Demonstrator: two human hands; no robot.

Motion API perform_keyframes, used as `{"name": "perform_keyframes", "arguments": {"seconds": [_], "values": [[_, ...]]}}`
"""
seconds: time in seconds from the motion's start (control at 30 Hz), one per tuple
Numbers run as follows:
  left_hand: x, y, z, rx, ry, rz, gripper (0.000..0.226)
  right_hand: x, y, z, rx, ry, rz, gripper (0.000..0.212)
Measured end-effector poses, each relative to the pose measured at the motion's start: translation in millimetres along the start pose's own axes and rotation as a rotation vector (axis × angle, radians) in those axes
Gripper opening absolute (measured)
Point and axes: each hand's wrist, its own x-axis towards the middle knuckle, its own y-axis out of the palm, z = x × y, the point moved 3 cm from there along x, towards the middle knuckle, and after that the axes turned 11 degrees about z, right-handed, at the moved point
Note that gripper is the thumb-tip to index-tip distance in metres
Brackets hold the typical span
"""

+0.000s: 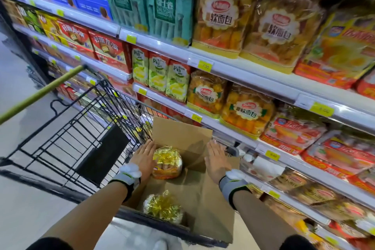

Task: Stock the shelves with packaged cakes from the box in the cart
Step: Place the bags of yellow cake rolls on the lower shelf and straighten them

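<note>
1. Left hand (144, 156) lies flat and open against a packaged cake (167, 163); right hand (216, 160) hangs open, holding nothing.
2. Both reach into the box (194, 195) in the cart (81, 138).
3. Two cakes remain unshelved; the second (163, 207) lies nearer.
4. Shelves (233, 67) beside look mostly full; pale floor (20, 199) below.

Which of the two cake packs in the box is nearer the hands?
The farther cake pack, lying between both hands; the other pack lies back by the forearms.

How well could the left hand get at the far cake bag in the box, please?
Probably yes: the left hand, fingers straight, is already beside the far cake bag, and the box is open on top.
</note>
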Motion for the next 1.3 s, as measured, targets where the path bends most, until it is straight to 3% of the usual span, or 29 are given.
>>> {"name": "perform_keyframes", "arguments": {"seconds": [0.3, 0.57, 0.83, 0.93, 1.3], "values": [[51, 37, 38, -0.111, 0.044, 0.147, 0.081, 35, 61, 38, 0.124, -0.038, 0.120, 0.061], [94, 74, 51, -0.135, 0.112, 0.159, 0.083, 78, 113, 48, 0.298, 0.019, 0.298, 0.068], [139, 97, 49, -0.090, 0.170, 0.119, 0.098, 137, 154, 50, 0.486, 0.100, 0.407, 0.082], [151, 100, 45, -0.080, 0.164, 0.124, 0.103, 153, 167, 49, 0.502, 0.124, 0.402, 0.078], [174, 122, 48, -0.164, 0.134, 0.235, 0.084, 184, 207, 33, 0.626, 0.156, 0.404, 0.085]]}}
